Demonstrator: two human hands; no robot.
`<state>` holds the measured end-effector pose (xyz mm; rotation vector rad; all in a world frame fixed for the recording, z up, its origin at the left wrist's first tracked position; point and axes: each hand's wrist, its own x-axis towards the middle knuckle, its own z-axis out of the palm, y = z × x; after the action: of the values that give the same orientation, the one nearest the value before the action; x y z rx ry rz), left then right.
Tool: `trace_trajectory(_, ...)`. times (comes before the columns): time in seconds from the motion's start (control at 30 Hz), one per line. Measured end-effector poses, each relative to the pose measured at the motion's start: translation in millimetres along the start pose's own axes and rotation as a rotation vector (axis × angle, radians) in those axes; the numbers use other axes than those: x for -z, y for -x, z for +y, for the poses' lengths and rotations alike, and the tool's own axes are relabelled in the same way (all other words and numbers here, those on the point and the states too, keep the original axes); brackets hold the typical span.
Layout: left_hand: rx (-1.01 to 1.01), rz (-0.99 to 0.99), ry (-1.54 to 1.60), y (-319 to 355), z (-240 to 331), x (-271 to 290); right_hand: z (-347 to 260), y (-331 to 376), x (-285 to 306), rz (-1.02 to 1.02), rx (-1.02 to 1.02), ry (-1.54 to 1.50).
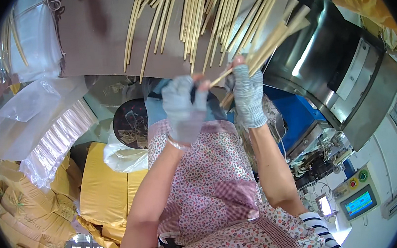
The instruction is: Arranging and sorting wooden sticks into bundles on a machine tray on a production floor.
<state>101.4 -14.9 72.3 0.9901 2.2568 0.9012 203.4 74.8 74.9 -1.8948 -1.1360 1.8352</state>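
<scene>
Head view: your gloved right hand (249, 101) grips a fanned bundle of chopsticks (273, 37) — your left hand (184, 108) pinches one stick's (219, 78) near end, apparently drawing it free.

Both gloved hands, left hand (184, 107) and right hand (248, 97), grip a bundle of chopsticks (273, 37).

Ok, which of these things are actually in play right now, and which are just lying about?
In play:
- left hand, gloved, pinching one stick
- right hand, gloved, gripping a bundle of sticks
- loose sticks spread on the brown table

Lying about:
- clear plastic bags
- yellow sacks
- steel machine
- control panel
</scene>
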Motion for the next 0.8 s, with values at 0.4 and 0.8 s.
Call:
trace_trajectory(0.4, 0.127, -0.002, -0.193, -36, -35, -22, -1, -1, 8, -0.006, -0.022, -0.281)
trace_trajectory(0.8, 0.215, 0.018, -0.067, -41, -38, -24, 21, -11, -18, 0.028, -0.036, -0.129)
